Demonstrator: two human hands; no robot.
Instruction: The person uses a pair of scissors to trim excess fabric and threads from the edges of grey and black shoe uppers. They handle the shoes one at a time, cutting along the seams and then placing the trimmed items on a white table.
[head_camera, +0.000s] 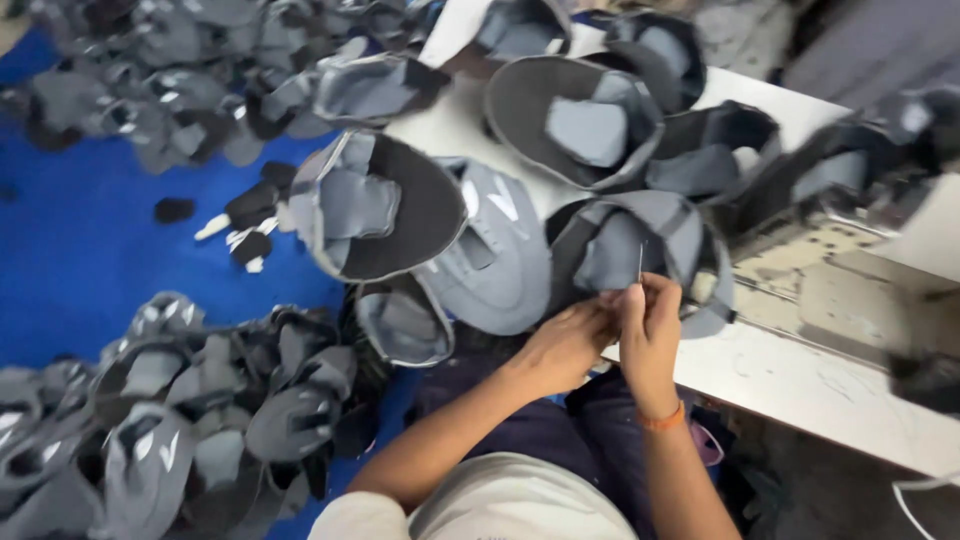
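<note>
Fingertips of both hands meet at the near edge of a grey shoe upper (640, 245) that lies on the white worktop (800, 380), among several more uppers (580, 125) spread across it. The right hand (650, 335) pinches a thin, dark, upright sliver (641, 262), which may be a thread end or a needle; it is too fine to tell which. Its thumb and forefinger are pressed together round that sliver, the other fingers curled in behind. The left hand (565, 345) sits just beside it, touching or nearly touching, its fingers bunched and closed on the fabric edge, though what exactly lies under the fingertips is hidden.

To do this fine work well, I judge that the fabric should be held taut and steady by the left hand while the right pulls straight along the line of the sliver, not sideways, so the seam does not pucker. Keeping the pinch close to the fabric gives better control than gripping high up.

Both forearms come in from below, angled up and to the right, the wrists bent slightly down toward the worktop edge. An orange band (662, 418) circles the right wrist. The elbows stay low, over the person's dark-clothed lap.

Left of the worktop, on a blue floor covering (80, 250), lie heaps of finished or waiting grey uppers (200, 400), with a few small dark scraps (250, 225) near them.
</note>
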